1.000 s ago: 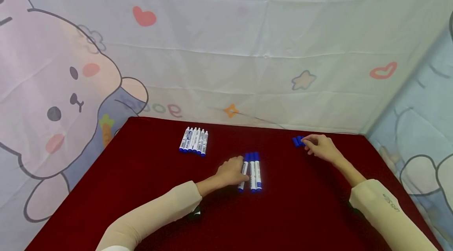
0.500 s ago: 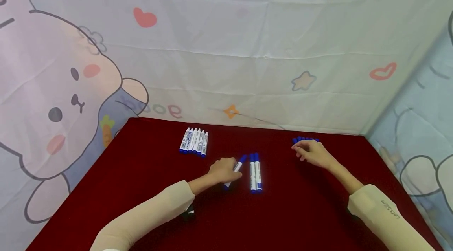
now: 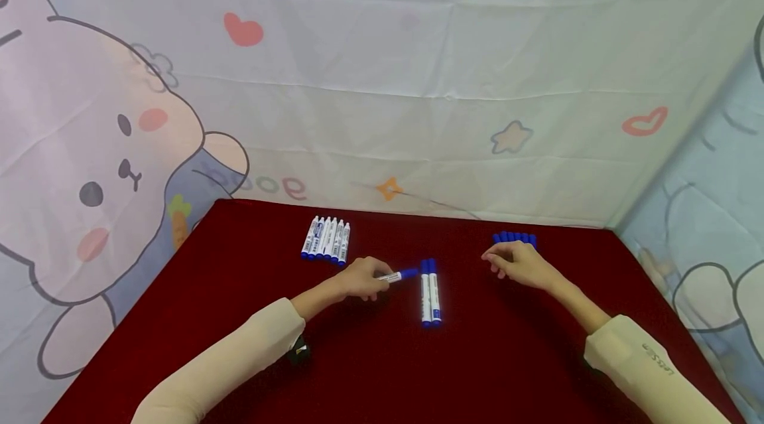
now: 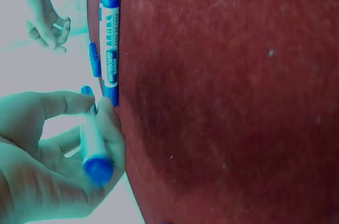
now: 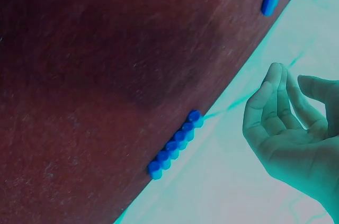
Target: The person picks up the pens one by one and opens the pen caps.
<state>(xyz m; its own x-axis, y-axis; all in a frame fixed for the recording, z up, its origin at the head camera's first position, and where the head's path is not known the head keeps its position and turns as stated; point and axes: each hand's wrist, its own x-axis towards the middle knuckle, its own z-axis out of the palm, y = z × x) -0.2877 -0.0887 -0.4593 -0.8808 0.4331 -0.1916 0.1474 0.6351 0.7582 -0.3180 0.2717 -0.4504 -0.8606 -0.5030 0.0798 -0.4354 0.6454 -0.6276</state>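
Note:
My left hand (image 3: 363,278) grips a white marker (image 3: 392,277) with a blue cap. In the head view its capped end points right; in the left wrist view the marker's blue rear end (image 4: 99,171) faces the camera. Just right of it, two capped markers (image 3: 426,292) lie side by side on the red cloth. My right hand (image 3: 520,266) hovers with loosely curled fingers and nothing in them. Beyond it sits a row of several blue marker caps (image 3: 504,237), partly hidden by the hand in the head view but fully seen as caps (image 5: 179,139) in the right wrist view.
Several uncapped white markers (image 3: 325,239) lie in a neat row at the back left, white tips toward the wall. A red cloth (image 3: 477,357) covers the table. Behind its far edge hangs a printed cartoon curtain (image 3: 370,125).
My left hand has lifted the leftmost of three markers away from the other two, moving left and turning its cap rightward. My right hand has drawn back from the caps, leftward and nearer.

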